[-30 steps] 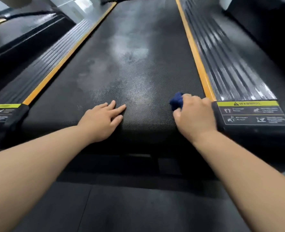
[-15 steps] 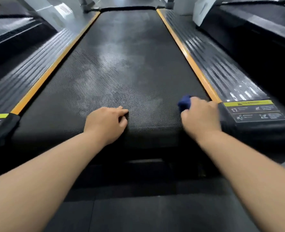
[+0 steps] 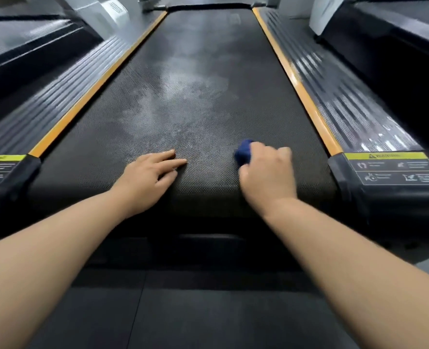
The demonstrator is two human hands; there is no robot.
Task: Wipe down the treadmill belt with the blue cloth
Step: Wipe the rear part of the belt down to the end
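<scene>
Blue cloth [image 3: 242, 151], bunched into a small wad, lies on the treadmill belt [image 3: 196, 102] at about 5 o'clock of the belt's near end, gripped in my right hand [image 3: 267, 173]. Only a dark blue lump shows at 11 o'clock of that hand; the rest is hidden under my palm.

My right hand has its fingers curled round the cloth, knuckles up, wrist low, forearm reaching in from 5 o'clock. My left hand [image 3: 148, 173] rests flat on the belt at about 7 o'clock, fingers straight and close together, pointing toward 2 o'clock, holding nothing. The two hands are apart, with bare belt between them.

A pale patch [image 3: 190, 84], hazy and grey, spreads over the middle of the belt toward 12 o'clock from both hands. An orange strip [image 3: 306, 102] borders the belt at 3 o'clock, with a yellow warning label [image 3: 389, 167] beyond it.

To wipe well, I judge I should press the cloth down firmly and sweep it side to side in overlapping strokes, edge to edge, working up toward the pale patch. Opening the wad out flatter would probably cover more of the textured surface on each pass. My flat left hand should bear down, since the belt may slide under the push.
</scene>
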